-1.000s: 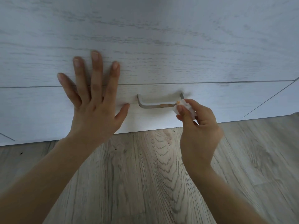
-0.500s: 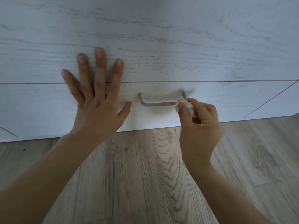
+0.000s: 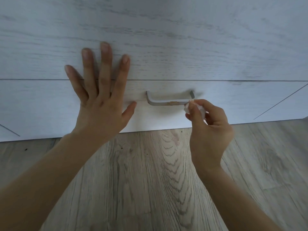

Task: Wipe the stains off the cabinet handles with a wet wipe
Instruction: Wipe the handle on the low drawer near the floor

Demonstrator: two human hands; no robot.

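A grey metal handle (image 3: pixel 160 103) sticks out from the bottom drawer of a whitewashed wood cabinet (image 3: pixel 166 47). An orange-brown stain (image 3: pixel 173 102) marks the bar's right half. My right hand (image 3: pixel 208 129) pinches a small crumpled white wet wipe (image 3: pixel 187 108) between thumb and fingers, pressed against the handle's right end. My left hand (image 3: pixel 100 100) lies flat with fingers spread on the cabinet front, left of the handle, the thumb tip close to the handle's left post.
Grey-brown wood-grain floor (image 3: pixel 150 180) runs up to the cabinet's lower edge. A thin seam (image 3: pixel 216 80) separates the bottom drawer from the panel above.
The view has shifted slightly, so both hands and the handle sit a little differently in frame. The wipe stays at the handle's right end. My left hand remains flat on the cabinet.
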